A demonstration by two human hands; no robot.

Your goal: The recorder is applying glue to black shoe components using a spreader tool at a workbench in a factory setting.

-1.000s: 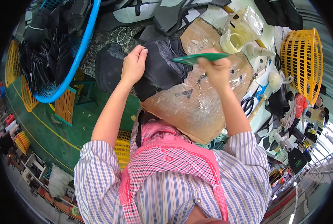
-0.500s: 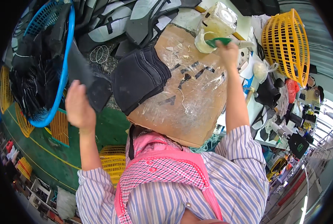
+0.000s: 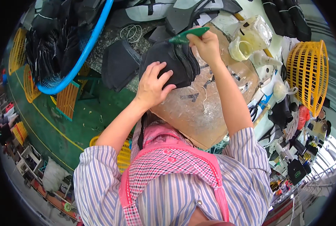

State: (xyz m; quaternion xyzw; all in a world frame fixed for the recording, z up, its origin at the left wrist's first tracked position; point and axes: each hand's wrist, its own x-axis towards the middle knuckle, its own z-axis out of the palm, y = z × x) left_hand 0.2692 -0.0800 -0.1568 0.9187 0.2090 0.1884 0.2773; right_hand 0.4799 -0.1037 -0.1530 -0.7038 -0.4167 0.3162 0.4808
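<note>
My left hand (image 3: 153, 86) presses down on a stack of black fabric pieces (image 3: 175, 62) that lies on a glue-stained brown board (image 3: 209, 109). My right hand (image 3: 205, 43) grips a green-handled brush (image 3: 185, 36) and holds its tip over the top edge of the stack. Both forearms reach up from my striped sleeves and pink apron.
A clear tub of pale glue (image 3: 252, 35) stands right of the brush. Farther right hangs a yellow mesh basket (image 3: 309, 75). A blue-rimmed basket (image 3: 62, 52) of black pieces sits at upper left, more black pieces (image 3: 119, 66) beside it. Green floor (image 3: 73, 124) lies below left.
My left hand came back from the left side onto the black stack. My right hand moved the brush from the glue tub to the stack's top edge.
</note>
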